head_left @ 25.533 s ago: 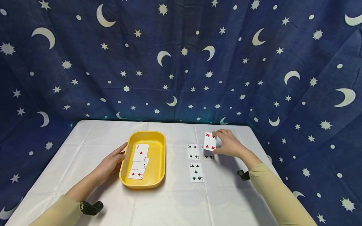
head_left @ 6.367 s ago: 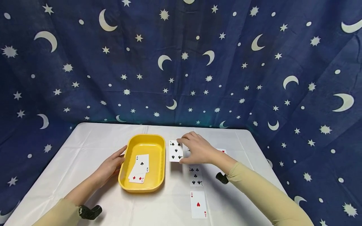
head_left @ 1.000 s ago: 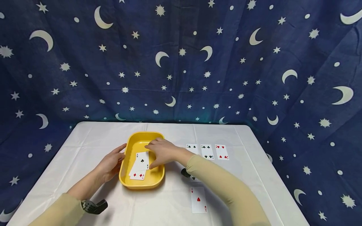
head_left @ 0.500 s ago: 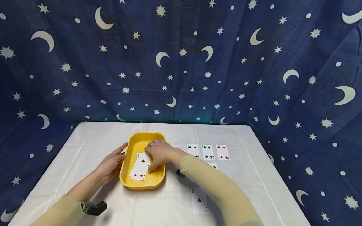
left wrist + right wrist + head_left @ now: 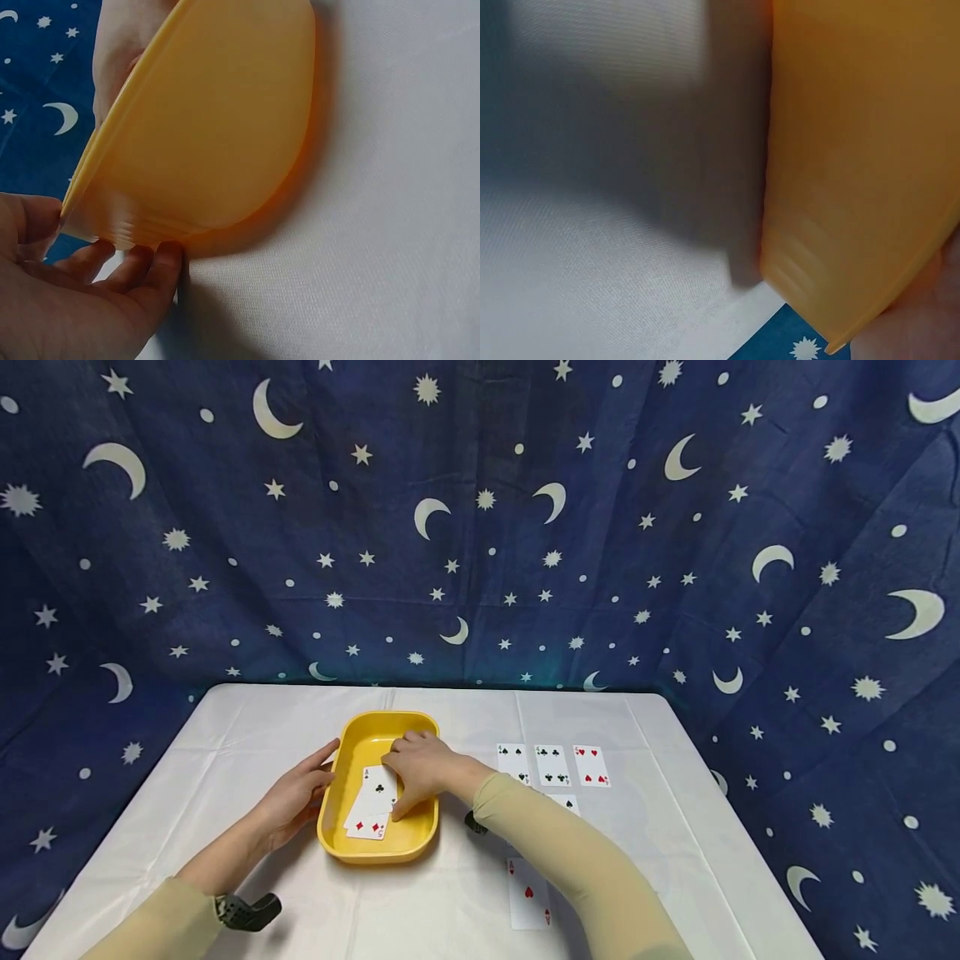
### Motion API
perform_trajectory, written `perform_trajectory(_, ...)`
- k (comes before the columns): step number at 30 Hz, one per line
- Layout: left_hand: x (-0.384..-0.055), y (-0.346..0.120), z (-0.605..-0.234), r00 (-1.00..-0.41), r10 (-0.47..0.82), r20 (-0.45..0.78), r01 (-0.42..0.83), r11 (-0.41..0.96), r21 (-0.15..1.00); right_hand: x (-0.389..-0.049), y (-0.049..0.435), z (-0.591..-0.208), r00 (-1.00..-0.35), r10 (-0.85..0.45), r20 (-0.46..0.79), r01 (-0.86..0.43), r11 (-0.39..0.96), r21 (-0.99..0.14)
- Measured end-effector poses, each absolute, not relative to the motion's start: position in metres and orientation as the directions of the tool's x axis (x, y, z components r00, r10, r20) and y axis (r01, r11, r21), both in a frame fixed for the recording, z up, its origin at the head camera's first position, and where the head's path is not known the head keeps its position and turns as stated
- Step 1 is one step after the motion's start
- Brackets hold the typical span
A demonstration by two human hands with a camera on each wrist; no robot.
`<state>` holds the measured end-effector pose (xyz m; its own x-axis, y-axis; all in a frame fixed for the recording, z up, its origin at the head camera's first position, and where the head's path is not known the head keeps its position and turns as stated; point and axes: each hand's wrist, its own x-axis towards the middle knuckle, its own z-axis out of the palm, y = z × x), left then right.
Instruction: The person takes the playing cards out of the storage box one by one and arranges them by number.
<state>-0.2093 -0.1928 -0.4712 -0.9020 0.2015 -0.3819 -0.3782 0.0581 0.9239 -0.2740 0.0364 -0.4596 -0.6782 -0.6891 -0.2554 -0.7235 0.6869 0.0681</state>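
A yellow tray stands on the left half of the table, holding an ace of clubs that overlaps a five of diamonds. My right hand reaches into it and pinches the ace at its right side, fingertips by the top edge and thumb by the bottom corner. Against the tray's left wall rest the lightly bent fingers of my left hand; the left wrist view shows these fingers touching the outer wall below the rim. In the right wrist view the tray wall hides the fingertips and the card.
Right of the tray, a four of spades, a four of clubs and a four of hearts form a row. A spade card peeks out above my right sleeve. Nearer lies an ace of hearts.
Over the longer span, the four of hearts, ace of hearts and five of spades were laid on the table. In the last second my right hand lowered slightly onto the ace of clubs.
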Motion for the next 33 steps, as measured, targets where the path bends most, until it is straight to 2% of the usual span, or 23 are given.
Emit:
perform_trajectory(24, -0.2087, -0.1938, -0.4746, -0.907, 0.199, -0.37, -0.367, 0.053, 0.929, -0.2717, 0.035, -0.4614, -0.693, -0.678, -0.244, -0.714, 0.692, 0.107)
perform_trajectory(33, -0.2098, -0.1933, -0.4735, -0.907, 0.194, -0.373, -0.37, 0.054, 0.927, -0.272, 0.0375, -0.4593, -0.692, -0.687, -0.223, -0.71, 0.703, 0.04)
